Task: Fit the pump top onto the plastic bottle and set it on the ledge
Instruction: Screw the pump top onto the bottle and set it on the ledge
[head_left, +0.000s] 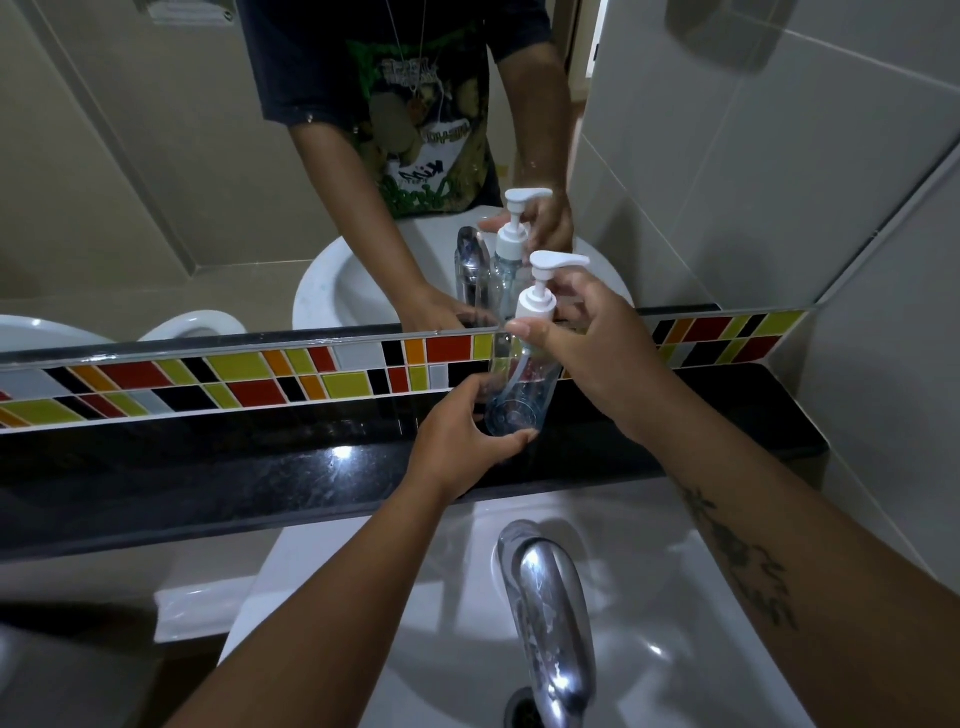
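A clear plastic bottle (522, 387) stands upright over the black stone ledge (208, 467), with a white pump top (543, 291) seated on its neck. My left hand (457, 441) wraps the bottle's base from the left. My right hand (587, 338) holds the pump's collar at the neck, thumb across the front. The pump's tube shows inside the bottle. Whether the base touches the ledge is hidden by my fingers.
A mirror (182, 182) above the ledge reflects the bottle and my arms. A band of coloured tiles (234, 374) runs under the mirror. Below the ledge is a white basin (649, 597) with a chrome tap (545, 597). A tiled wall (857, 234) closes the right side.
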